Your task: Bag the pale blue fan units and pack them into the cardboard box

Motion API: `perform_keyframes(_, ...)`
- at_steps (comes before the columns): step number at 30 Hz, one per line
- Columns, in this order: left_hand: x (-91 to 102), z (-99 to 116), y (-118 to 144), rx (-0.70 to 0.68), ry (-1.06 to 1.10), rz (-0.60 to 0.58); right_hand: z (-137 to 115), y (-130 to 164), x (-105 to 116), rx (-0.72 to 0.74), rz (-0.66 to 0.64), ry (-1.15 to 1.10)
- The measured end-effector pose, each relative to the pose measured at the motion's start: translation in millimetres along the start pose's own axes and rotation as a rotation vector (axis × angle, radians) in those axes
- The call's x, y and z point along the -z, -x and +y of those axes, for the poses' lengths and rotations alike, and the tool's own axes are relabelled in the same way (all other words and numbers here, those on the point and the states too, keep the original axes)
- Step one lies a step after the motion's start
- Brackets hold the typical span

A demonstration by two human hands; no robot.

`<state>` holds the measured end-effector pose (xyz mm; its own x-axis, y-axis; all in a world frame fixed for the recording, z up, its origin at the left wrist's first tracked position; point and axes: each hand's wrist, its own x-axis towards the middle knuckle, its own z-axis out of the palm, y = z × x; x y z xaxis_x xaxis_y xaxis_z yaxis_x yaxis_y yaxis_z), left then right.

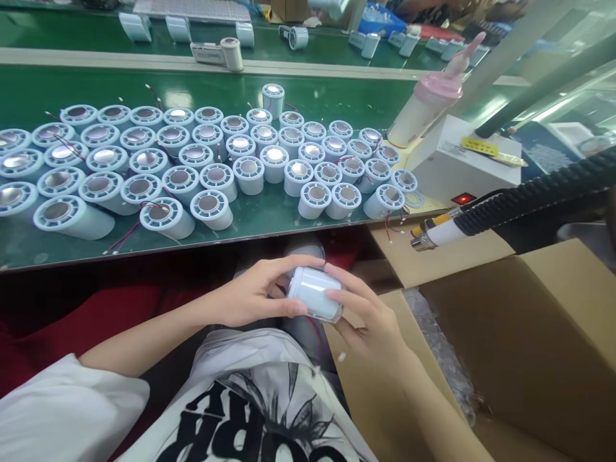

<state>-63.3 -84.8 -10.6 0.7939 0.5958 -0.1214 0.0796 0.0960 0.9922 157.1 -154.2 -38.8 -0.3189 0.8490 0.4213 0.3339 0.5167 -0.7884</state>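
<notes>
A light-blue plastic cylinder (315,294) is held over my lap between both hands, lying on its side. My left hand (272,292) grips its left end, thumb along the lower edge and fingers over the top. At its right end, the fingers of my right hand (368,314) curl around a clear rim. Thin red and blue wires (315,337) hang below the cylinder. In front of me, similar light-blue cylinders with round metal centres (166,215) stand in rows on the green bench (260,240), several with loose wires.
At right, an open cardboard box (510,333) holds clear plastic pieces (440,346). Above it juts an electric screwdriver-like tool (440,234) with a black ribbed hose. A white box with a red switch (457,167) and a pink-topped bottle (428,102) stand at the bench's right. Light-blue handled parts (216,54) lie farther back.
</notes>
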Motion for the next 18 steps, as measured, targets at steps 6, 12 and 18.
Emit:
perform_keyframes(6, 3.0, -1.1, 0.6, -0.095, -0.028, -0.074, -12.4, -1.4, 4.8, -0.542, -0.002, -0.577)
perform_keyframes(12, 1.3, -13.6, -3.5, -0.011, 0.077, -0.105, -13.5, -4.0, 5.1, -0.750, -0.014, -0.630)
perform_keyframes(18, 12.4, -14.6, -2.2, 0.133, 0.047, -0.140, 0.6, 4.8, 3.9, -0.719, -0.131, -0.596)
